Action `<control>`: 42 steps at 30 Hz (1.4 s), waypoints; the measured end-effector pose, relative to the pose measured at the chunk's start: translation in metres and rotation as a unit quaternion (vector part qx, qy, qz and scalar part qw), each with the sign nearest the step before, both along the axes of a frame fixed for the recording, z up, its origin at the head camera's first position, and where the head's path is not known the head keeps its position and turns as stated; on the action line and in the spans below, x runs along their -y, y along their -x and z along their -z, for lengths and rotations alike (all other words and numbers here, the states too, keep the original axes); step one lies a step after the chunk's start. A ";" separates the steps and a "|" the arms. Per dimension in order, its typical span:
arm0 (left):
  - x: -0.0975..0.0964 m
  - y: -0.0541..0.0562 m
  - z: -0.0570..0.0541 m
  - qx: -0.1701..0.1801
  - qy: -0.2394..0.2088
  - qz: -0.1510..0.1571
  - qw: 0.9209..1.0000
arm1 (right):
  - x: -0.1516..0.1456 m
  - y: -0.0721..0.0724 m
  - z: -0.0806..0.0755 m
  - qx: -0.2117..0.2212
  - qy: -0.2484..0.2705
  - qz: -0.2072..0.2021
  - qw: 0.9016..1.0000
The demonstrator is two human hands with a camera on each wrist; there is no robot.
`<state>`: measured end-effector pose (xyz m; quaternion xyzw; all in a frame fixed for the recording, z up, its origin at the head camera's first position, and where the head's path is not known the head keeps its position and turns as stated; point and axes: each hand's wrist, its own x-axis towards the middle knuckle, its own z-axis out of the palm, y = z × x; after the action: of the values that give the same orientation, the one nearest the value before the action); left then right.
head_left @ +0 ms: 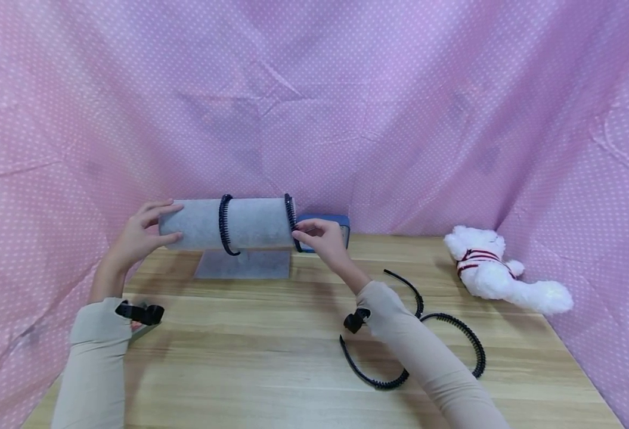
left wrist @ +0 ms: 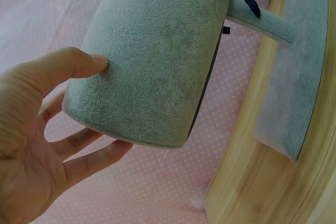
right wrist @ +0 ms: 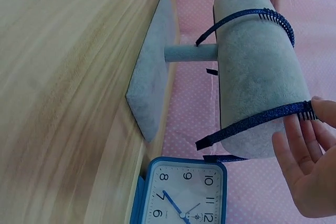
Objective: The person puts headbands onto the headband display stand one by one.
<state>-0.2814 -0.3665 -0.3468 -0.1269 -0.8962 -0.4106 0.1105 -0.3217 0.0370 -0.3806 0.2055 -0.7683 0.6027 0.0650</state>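
A grey plush headband stand (head_left: 198,223) with a horizontal roll stands at the back of the table. My left hand (head_left: 137,235) grips the roll's left end, its thumb (left wrist: 86,64) on the surface and the other fingers around the end. One dark toothed headband (head_left: 223,223) sits around the middle of the roll. Another toothed headband (right wrist: 252,121), glittery blue in the right wrist view, lies across the roll's right end. My right hand (head_left: 325,238) pinches this second headband at its toothed part, thumb on one side and fingers on the other.
A blue-framed clock (right wrist: 184,184) stands behind my right hand. Loose dark headbands (head_left: 477,345) lie on the table beneath and beside the right forearm. A white plush toy (head_left: 488,277) in a striped top lies at the right. Pink dotted cloth (head_left: 314,119) hangs behind.
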 end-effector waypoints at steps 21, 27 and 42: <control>-0.002 -0.002 -0.001 0.004 -0.001 -0.002 1.000 | -0.002 0.012 -0.013 -0.023 -0.057 -0.026 0.998; -0.001 -0.001 -0.001 0.009 0.000 -0.003 1.000 | -0.004 0.018 -0.019 -0.010 -0.056 -0.065 0.996; 0.001 0.000 0.002 -0.006 0.003 0.000 1.000 | -0.009 0.037 -0.041 0.031 -0.076 -0.125 0.989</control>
<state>-0.2818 -0.3673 -0.3489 -0.1301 -0.8967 -0.4071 0.1153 -0.3582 0.0462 -0.3396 0.2856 -0.7816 0.5523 -0.0501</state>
